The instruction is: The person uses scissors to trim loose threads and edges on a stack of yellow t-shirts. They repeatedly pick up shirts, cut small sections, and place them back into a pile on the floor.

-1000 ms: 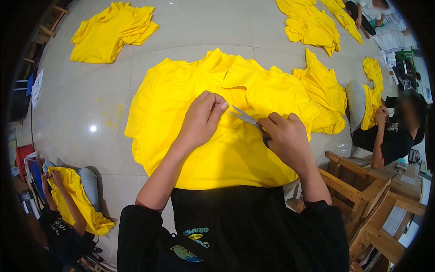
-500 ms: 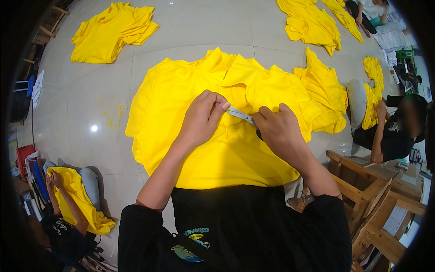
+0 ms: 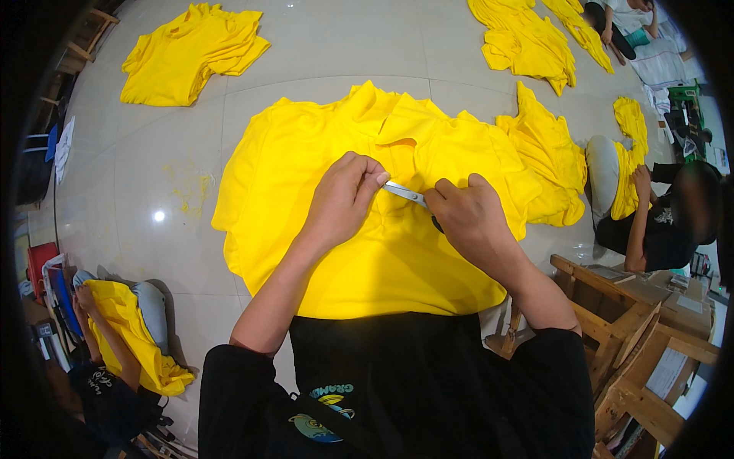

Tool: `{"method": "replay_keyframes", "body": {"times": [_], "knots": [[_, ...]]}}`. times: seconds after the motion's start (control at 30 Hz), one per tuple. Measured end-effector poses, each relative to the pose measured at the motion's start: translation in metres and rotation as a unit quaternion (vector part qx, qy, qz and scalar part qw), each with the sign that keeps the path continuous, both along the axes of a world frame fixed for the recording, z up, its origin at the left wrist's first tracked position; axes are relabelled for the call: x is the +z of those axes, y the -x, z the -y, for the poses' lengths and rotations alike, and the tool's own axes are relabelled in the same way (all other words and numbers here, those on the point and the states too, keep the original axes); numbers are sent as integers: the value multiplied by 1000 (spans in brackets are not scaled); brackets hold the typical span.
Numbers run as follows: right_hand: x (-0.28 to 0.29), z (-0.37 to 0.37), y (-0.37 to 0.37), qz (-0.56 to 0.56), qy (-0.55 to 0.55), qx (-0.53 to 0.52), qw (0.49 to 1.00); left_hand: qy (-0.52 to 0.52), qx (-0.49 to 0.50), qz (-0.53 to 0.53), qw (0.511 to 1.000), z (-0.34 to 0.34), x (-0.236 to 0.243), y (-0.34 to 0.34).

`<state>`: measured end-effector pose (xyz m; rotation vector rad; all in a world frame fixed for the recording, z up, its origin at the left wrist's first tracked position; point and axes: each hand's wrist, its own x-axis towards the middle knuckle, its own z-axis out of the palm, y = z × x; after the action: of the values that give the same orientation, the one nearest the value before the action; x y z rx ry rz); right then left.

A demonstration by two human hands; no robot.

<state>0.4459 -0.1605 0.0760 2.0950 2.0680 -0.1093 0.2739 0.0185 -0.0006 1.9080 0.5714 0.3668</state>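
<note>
A yellow collared shirt lies spread in front of me, its collar at the far side. My right hand is closed round the handles of silver-bladed scissors, which point left toward my left fingertips. Part of a dark handle shows under that hand. My left hand is pinched at the scissors' tip, over the front opening of the shirt. Whatever lies between its thumb and finger is too small to make out.
Folded yellow shirts lie at the far left; more yellow cloth lies to the right. Yellow scraps dot the tiled floor. Wooden frames stand at the near right. Other people sit at both sides, handling yellow cloth.
My hands and the shirt stay almost in place. The scissors' blades have turned very slightly near my left fingertips. At the lower left, another person's hands have shifted a little.
</note>
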Motion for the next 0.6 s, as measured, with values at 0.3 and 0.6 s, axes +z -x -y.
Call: {"method": "replay_keyframes", "body": {"times": [0.3, 0.6], "knots": [[3, 9, -7, -120, -65, -64, 989, 48, -8, -13, 999, -1, 17, 13], [14, 14, -14, -170, -81, -97, 977, -1, -5, 15, 1000, 13, 19, 16]]}}
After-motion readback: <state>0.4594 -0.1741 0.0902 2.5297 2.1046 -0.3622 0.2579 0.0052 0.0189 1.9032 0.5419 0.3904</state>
